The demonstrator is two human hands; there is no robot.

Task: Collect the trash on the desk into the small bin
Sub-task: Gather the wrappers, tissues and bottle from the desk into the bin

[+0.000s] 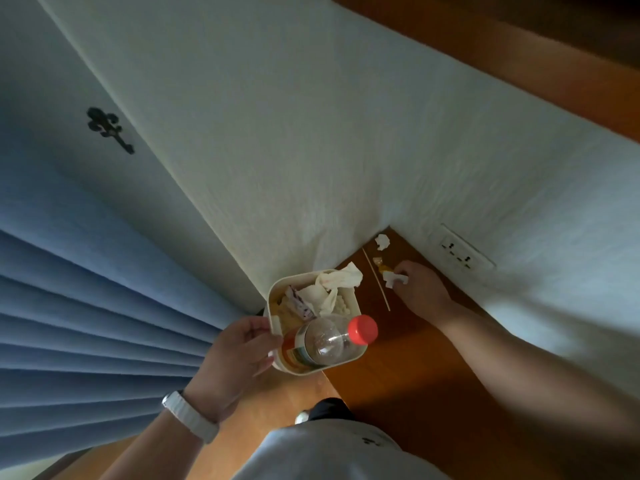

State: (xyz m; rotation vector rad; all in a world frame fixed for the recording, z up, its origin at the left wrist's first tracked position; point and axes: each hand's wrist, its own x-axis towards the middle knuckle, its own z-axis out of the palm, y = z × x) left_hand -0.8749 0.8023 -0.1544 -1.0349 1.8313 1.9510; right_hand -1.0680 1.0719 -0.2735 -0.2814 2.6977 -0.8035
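Note:
My left hand [239, 348] grips the side of a small cream bin [277, 292], held beside the desk's left edge. The bin holds crumpled tissues [337, 280], wrappers and an empty plastic bottle with a red cap [362, 329] sticking out. My right hand [420, 289] reaches across the wooden desk [398, 358] toward the far corner, its fingers closed on a small white crumpled paper [394, 278]. Beside it lie an orange-yellow scrap [379, 263], a thin wooden stick [375, 278] and another crumpled tissue [382, 241] in the corner.
White walls meet at the desk's far corner. A wall socket [460, 252] sits just above the desk on the right wall. Blue pleated curtains [86, 306] hang at the left. A wooden floor shows below the bin.

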